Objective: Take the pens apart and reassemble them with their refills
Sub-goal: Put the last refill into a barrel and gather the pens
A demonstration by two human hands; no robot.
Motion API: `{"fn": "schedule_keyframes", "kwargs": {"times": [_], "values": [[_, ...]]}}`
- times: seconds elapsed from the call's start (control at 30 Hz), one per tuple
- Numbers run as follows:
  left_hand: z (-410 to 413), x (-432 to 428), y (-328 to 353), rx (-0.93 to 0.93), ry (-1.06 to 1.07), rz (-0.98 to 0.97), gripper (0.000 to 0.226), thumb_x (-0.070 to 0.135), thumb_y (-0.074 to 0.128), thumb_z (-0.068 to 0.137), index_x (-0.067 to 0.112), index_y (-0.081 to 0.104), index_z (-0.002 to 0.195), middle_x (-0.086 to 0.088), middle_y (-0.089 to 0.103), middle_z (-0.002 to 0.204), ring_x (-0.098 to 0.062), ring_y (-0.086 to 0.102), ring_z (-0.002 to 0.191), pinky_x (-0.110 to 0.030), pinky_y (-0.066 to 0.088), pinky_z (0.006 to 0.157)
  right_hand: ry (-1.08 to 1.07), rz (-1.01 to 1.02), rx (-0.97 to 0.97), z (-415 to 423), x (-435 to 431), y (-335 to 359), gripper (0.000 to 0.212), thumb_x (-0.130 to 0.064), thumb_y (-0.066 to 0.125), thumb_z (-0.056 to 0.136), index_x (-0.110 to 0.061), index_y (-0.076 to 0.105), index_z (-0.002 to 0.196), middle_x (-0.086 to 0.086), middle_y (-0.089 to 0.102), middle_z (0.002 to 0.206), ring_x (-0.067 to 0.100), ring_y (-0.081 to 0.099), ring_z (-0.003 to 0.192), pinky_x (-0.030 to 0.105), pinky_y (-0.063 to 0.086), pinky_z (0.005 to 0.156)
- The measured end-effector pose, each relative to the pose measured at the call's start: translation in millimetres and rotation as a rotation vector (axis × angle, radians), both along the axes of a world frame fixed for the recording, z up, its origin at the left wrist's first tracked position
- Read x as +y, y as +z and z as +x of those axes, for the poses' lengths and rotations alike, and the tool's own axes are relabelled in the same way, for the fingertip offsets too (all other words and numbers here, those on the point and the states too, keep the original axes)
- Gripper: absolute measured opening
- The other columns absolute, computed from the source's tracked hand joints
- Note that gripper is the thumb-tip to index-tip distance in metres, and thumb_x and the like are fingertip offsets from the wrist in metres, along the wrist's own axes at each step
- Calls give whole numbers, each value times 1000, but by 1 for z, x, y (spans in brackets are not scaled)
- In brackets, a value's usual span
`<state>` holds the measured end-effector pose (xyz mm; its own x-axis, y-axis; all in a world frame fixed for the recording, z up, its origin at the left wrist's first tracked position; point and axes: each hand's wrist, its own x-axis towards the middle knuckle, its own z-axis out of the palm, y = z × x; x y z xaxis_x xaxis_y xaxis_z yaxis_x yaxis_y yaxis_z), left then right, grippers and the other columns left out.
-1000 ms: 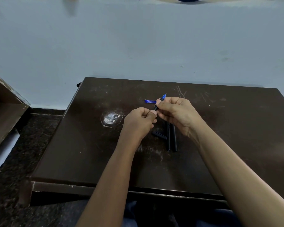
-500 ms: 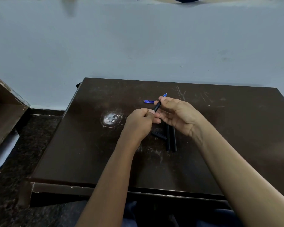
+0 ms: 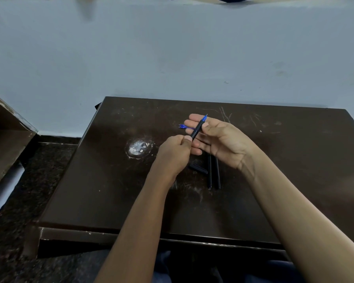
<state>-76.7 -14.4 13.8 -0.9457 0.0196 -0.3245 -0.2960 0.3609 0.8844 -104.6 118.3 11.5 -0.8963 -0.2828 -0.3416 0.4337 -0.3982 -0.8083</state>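
Pen [image 3: 197,128] is above the surface [image 3: 284,170], blue tip up. Left hand [image 3: 176,154] grips the rear end and right hand [image 3: 223,139] pinches near the tip, thumb against fingers. Probably opposed grips for twisting. Blue refills [image 3: 185,127], two black barrels [image 3: 213,174] and cap [image 3: 198,169] are parked below, within reach.

A pale blue-grey plastered wall [image 3: 172,58] fills the far side, smudged in places, under dim, even light. Before it stands a dark brown wooden bench [image 3: 294,135], its top scratched and scuffed, with a round whitish worn patch [image 3: 138,149] left of centre and chipped paint along the near edge. Around it lies a dark speckled stone floor [image 3: 18,231], with a black skirting strip [image 3: 59,138] at the wall's foot. At the far left, only partly in sight, is a brown wooden piece of furniture [image 3: 6,144], with a white sheet [image 3: 4,190] beneath it.
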Motion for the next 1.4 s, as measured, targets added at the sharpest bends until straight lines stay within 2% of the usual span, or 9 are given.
{"fn": "schedule_keyframes", "kwargs": {"times": [0.2, 0.43, 0.57, 0.7, 0.9, 0.97, 1.23, 1.3, 1.4], "values": [[2, 0, 3, -7, -28, -12, 38, 30, 34, 102, 25, 59, 74, 8, 69, 70, -4, 46, 55, -26, 35, 60, -58, 4, -22, 1, 0, -3, 17, -8, 48, 97, -13, 64, 100, 0, 75, 92, 9, 72, 80, 22, 58, 69], [2, 0, 10, -141, -34, 165, 34, 24, 35, 101, 19, 59, 77, 7, 58, 65, -4, 36, 47, -17, 28, 45, 47, -140, 9, -1, 6, 3, 31, -3, 36, 98, -8, 57, 122, 11, 63, 126, 21, 64, 112, 25, 57, 71], [2, 0, 9, -171, -56, 204, 34, 23, 35, 101, 19, 58, 77, 7, 55, 64, -1, 35, 46, -16, 26, 44, 23, -115, 32, 1, 7, 4, 28, 0, 38, 98, -9, 61, 109, 5, 74, 101, 14, 72, 94, 24, 58, 78], [1, 1, 7, -183, -58, 243, 35, 23, 35, 101, 20, 57, 75, 9, 52, 61, 0, 35, 43, -13, 28, 41, -73, -81, 18, 1, 4, 2, 17, -4, 46, 96, -8, 62, 100, 3, 76, 86, 13, 74, 81, 24, 59, 71], [0, 1, 7, -223, -93, 315, 34, 28, 36, 101, 22, 55, 74, 10, 46, 59, 1, 33, 38, -11, 28, 38, 98, -154, 76, 0, 13, 4, 31, -11, 48, 87, -11, 60, 115, 4, 71, 113, 14, 65, 110, 26, 55, 90], [-1, 0, 6, -234, -100, 321, 34, 30, 36, 102, 22, 55, 74, 12, 46, 58, 1, 33, 37, -11, 28, 38, 107, -129, 103, 1, 13, 5, 28, -7, 45, 90, -9, 61, 114, 5, 72, 110, 15, 67, 108, 26, 54, 90], [-4, 1, -2, -51, -60, 117, 39, 29, 34, 102, 23, 55, 70, 9, 48, 59, -1, 37, 44, -14, 31, 45, -90, 10, 135, 4, 1, 5, 14, -1, 50, 94, -5, 63, 93, 4, 75, 80, 15, 74, 78, 23, 59, 76], [-4, 0, -4, 53, -56, 5, 40, 28, 35, 102, 24, 55, 67, 9, 50, 61, -5, 42, 52, -19, 35, 55, -140, 35, 139, 5, -3, 4, 11, -1, 53, 92, -4, 63, 93, 4, 74, 79, 15, 73, 76, 23, 59, 75], [-2, -1, -5, 224, -58, -260, 37, 25, 34, 102, 19, 56, 73, 8, 51, 65, -4, 45, 59, -9, 35, 57, -217, 89, 150, 5, -9, -2, 8, -1, 56, 92, -2, 63, 93, 7, 72, 79, 17, 73, 76, 25, 59, 72]]}}
